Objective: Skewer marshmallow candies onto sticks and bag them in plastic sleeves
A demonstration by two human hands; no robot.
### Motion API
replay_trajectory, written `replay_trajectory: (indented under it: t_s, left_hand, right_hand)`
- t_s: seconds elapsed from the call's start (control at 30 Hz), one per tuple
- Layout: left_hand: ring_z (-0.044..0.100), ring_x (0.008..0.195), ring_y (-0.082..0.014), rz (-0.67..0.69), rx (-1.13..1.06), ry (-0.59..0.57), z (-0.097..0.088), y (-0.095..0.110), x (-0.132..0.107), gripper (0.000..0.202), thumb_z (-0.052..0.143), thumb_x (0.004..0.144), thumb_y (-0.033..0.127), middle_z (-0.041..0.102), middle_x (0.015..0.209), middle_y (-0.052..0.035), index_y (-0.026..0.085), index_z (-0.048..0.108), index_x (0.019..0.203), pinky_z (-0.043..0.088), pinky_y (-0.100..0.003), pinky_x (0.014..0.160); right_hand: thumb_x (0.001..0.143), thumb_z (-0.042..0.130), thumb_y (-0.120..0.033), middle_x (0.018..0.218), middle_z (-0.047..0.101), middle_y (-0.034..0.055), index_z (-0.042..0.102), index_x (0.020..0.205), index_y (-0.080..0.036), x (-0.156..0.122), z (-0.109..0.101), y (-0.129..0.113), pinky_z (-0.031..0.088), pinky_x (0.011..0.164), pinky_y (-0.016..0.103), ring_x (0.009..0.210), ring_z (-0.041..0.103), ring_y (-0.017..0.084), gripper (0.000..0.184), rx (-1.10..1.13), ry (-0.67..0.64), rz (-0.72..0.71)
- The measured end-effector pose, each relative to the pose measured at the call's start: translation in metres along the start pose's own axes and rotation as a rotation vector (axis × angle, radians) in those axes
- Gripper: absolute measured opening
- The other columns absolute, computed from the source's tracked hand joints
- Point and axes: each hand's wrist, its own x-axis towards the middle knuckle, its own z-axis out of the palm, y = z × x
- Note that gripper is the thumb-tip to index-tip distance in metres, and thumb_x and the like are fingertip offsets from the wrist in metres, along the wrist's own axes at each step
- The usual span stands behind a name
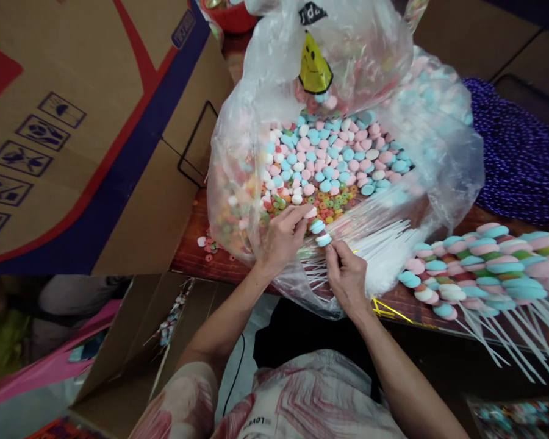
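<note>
At six o'clock from loose candies (332,152), pinching a pink sweet (310,212) with left fingers (293,214), a candy skewer (322,240) with right fingers (333,261).

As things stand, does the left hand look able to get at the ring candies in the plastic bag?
Probably yes: the left hand is close to the ring candies, and the plastic bag is open above them. The hand holds a pink candy, though, which may need releasing first.
</note>
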Motion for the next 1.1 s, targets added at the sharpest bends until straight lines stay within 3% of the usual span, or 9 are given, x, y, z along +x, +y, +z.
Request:
replay_trajectory:
  t_s: [0.27, 0.7, 0.97, 1.1]
  left_hand:
    - [0.071, 0.107, -0.0159, 0.04, 0.021, -0.001, 0.008, 0.004, -0.008, 0.036, 0.048, 0.094, 0.005, 0.076, 0.113, -0.0084, 0.019, 0.071, 0.118, 0.054, -0.027, 0.095]
    - [0.073, 0.098, -0.0149, 0.004, -0.239, 0.045, 0.023, -0.01, -0.01, 0.03, 0.051, 0.094, 0.011, 0.078, 0.108, -0.0071, 0.018, 0.075, 0.112, 0.056, -0.025, 0.089]
    - [0.074, 0.095, -0.0155, -0.048, -0.292, -0.021, 0.026, -0.011, -0.01, 0.036, 0.051, 0.089, 0.007, 0.079, 0.106, -0.0059, 0.018, 0.076, 0.111, 0.058, -0.026, 0.087]
    - [0.074, 0.103, -0.0182, -0.088, -0.36, -0.058, 0.02, -0.01, -0.013, 0.031, 0.054, 0.092, 0.015, 0.078, 0.112, -0.0067, 0.018, 0.076, 0.113, 0.058, -0.031, 0.095]
  right_hand:
    - [0.096, 0.049, -0.025, 0.059, 0.04, -0.0066, 0.051, 0.073, -0.022, -0.001, 0.002, 0.0, 0.031, 0.054, 0.023, 0.052, 0.038, 0.009, 0.024, -0.008, 0.015, -0.014]
    - [0.096, 0.047, -0.023, 0.059, 0.039, -0.0075, 0.049, 0.073, -0.022, -0.001, 0.004, 0.002, 0.031, 0.053, 0.022, 0.05, 0.038, 0.008, 0.023, -0.066, 0.024, -0.041]
    - [0.095, 0.045, -0.021, 0.057, 0.033, -0.008, 0.042, 0.069, -0.023, 0.002, 0.006, 0.002, 0.027, 0.052, 0.023, 0.049, 0.033, 0.008, 0.027, -0.08, 0.044, -0.052]
    - [0.096, 0.043, -0.023, 0.059, 0.037, -0.0067, 0.042, 0.069, -0.023, -0.001, 0.008, 0.001, 0.029, 0.054, 0.023, 0.052, 0.036, 0.01, 0.027, -0.033, 0.043, -0.021]
